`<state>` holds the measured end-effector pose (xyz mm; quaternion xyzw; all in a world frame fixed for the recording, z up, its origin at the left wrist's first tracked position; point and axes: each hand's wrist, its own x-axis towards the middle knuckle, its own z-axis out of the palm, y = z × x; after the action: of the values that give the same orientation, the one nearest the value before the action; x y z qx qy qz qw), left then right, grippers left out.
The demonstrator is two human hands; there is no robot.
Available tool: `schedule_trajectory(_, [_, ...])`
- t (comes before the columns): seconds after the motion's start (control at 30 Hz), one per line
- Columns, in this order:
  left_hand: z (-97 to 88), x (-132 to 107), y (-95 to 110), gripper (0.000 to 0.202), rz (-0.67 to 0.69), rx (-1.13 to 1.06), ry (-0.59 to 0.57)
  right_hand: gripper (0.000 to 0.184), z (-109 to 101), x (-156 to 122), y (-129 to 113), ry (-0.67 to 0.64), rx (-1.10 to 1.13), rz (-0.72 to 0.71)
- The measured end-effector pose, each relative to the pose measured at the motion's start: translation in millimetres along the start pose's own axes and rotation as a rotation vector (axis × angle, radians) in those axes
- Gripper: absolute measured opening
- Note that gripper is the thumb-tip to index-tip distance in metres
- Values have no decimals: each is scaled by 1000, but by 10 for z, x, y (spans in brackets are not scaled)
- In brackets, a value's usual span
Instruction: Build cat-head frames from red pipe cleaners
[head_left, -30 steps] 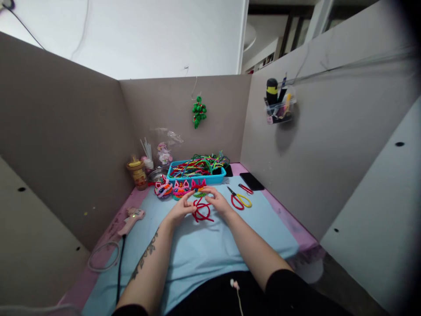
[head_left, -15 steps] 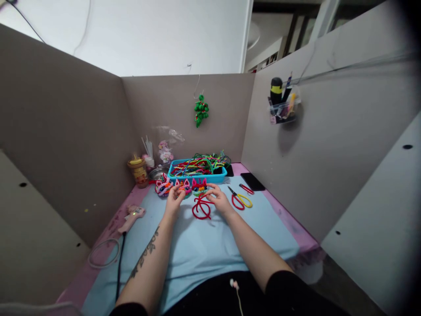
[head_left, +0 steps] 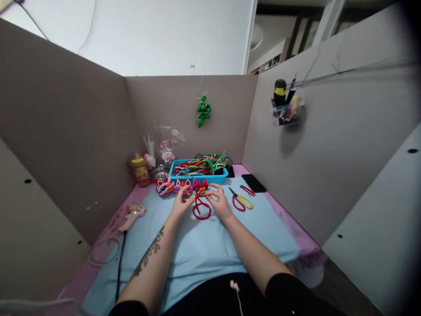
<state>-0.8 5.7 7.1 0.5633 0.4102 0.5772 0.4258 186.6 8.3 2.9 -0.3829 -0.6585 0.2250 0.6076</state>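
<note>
A red pipe cleaner (head_left: 201,208) bent into a loop lies on the light blue mat (head_left: 197,250) between my two hands. My left hand (head_left: 181,203) pinches its upper part from the left. My right hand (head_left: 219,202) holds the same upper part from the right, fingers curled. Just beyond my fingers sits a row of small colourful pipe-cleaner figures with ears (head_left: 179,187). Behind them a blue tray (head_left: 198,170) holds several coloured pipe cleaners.
Red-and-yellow scissors (head_left: 240,200) and a black phone (head_left: 252,182) lie to the right. A pink glue gun (head_left: 133,216) with its cable lies at the left. A small jar (head_left: 140,170) stands in the back-left corner. Grey partition walls enclose the desk; a pen holder (head_left: 285,106) hangs on the right wall.
Both hands have drawn together on the top of the red loop. The loop has been pulled from a loose tangle into one neat ring.
</note>
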Motion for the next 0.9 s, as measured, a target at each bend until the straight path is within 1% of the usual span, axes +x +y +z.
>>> schedule_trajectory(0.07, [-6,0,8,65,-6,-13,-17,11,-3,-2,5,-7,1,4])
schedule_trajectory(0.23, [32,-43,57,68,-57,-66,-116,10,11,-17,22,-38,12,-11])
schedule_trajectory(0.37, [35,-67,89,77,-119,-139,-157,10,37,-30,10,-60,7,-4])
schedule_trajectory(0.43, [22,-64,86,81,-129,-177,-147,11,37,-21,19,-72,61,46])
schedule_trajectory(0.53, [-5,-44,59,83,-119,-213,-122,26,19,15,78,-68,173,170])
schedule_trajectory(0.6, [-19,-30,38,83,-119,-222,-118,31,9,41,135,-62,208,229])
schedule_trajectory(0.73, [-25,-27,27,83,-130,-220,-140,31,23,57,213,-78,250,287])
schedule_trajectory(0.9, [-18,-49,52,83,-144,-197,-158,29,59,44,218,-98,287,328])
